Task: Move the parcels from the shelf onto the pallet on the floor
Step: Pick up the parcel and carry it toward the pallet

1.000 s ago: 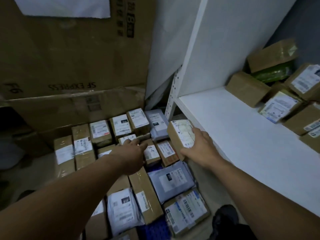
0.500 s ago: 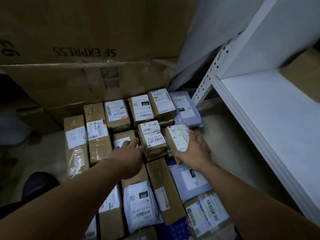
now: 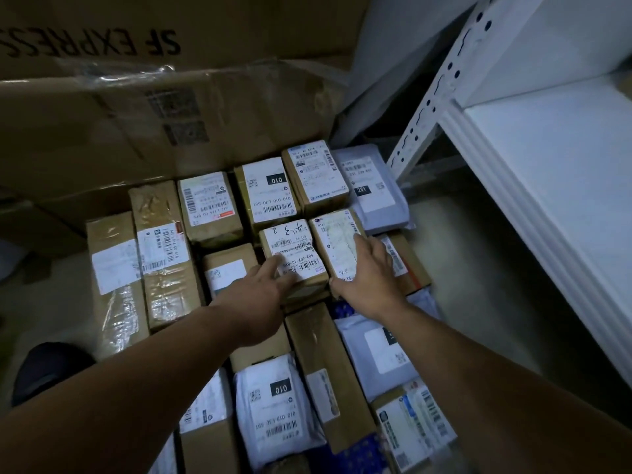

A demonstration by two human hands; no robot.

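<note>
Our right hand grasps a labelled carton, seated among many parcels on the pallet. Our left hand lies flat, steadying the neighbouring carton. Remaining stock on the shelf: out of view.

Reads "SF EXPRESS", upside down, on the large brown cardboard carton, "010" on the tape-wrapped brown box and the white plastic mailer bag, "231" on the grey plastic mailer, handwritten "4 3 2" on the small brown cardboard box, and little beyond "50" on the smudged-label brown box.
</note>
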